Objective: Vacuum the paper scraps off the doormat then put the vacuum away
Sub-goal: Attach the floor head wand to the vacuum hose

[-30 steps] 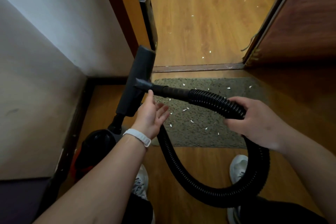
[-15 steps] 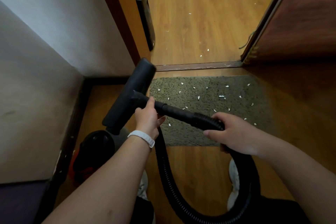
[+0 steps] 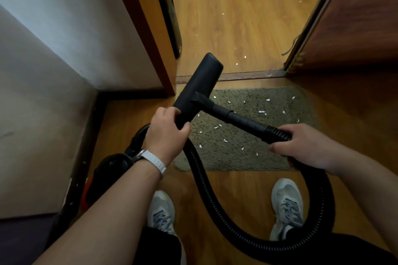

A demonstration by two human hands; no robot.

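While the left hand (image 3: 167,133) wraps fingers and thumb round the near end of the nozzle head (image 3: 200,86), the right hand (image 3: 301,146) is curled round the ribbed hose (image 3: 215,206) right where it meets the rigid tube (image 3: 241,117). The head is tilted, its far end pointing away from the left hand and overlapping the threshold strip (image 3: 237,75) in view. Can't tell for sure whether it's clear of the floor.

The doormat (image 3: 247,157) lies between and ahead of both hands, under the tube. Paper scraps (image 3: 261,111) are scattered across it, mostly ahead of the right hand. A few more scraps (image 3: 245,57) lie on the floor past the threshold.

Edges:
- The mat's near edge runs just behind the hands, ahead of the shoes (image 3: 287,202). A band of bare floor separates its far edge from the threshold.
- Left of the left hand are the wall (image 3: 53,71) and dark skirting, a tight side. The door frame (image 3: 142,28) stands ahead-left.
- The vacuum body (image 3: 109,170) sits by the skirting, just behind the left wrist.
- The door (image 3: 355,17) is ahead-right of the right hand, swung open.

Open room is straight ahead through the doorway, between frame and door. From the right hand the hose loops back round the right shoe, then runs forward between the shoes and across the mat's near left corner, behind the left hand.
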